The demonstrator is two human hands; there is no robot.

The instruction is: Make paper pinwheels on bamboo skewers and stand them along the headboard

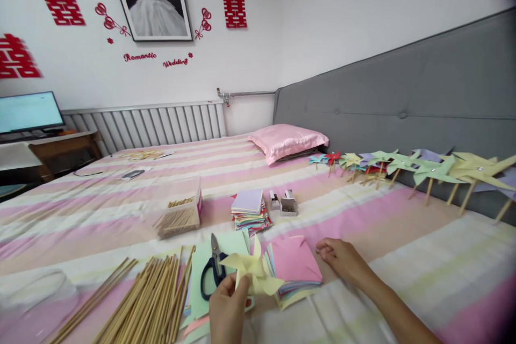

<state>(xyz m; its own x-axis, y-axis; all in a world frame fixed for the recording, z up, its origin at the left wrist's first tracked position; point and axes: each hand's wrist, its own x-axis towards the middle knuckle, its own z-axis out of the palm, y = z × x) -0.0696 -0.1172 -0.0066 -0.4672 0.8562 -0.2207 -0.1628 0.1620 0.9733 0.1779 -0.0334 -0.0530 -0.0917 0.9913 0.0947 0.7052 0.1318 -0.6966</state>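
Note:
A pale yellow paper pinwheel (258, 267) is pinched at its centre between the thumb and fingers of my left hand (230, 301). Its folded blades fan out above the bed, and no stick shows on it. My right hand (339, 258) is off to the right with fingers curled together in a pinch; whatever may be in the fingertips is too small to name. Between my hands lies a stack of cut paper squares (293, 259), pink on top. Dark-handled scissors (215, 269) rest on light green paper (198, 279), just beyond my left hand.
Many wooden sticks (141, 298) lie at the front left. Farther back are a clear box of short sticks (179, 217), stacked coloured paper (248, 209) and a small box of pins (288, 206). Finished pinwheels (431, 167) line the grey headboard (403, 86) near a pink pillow (288, 141).

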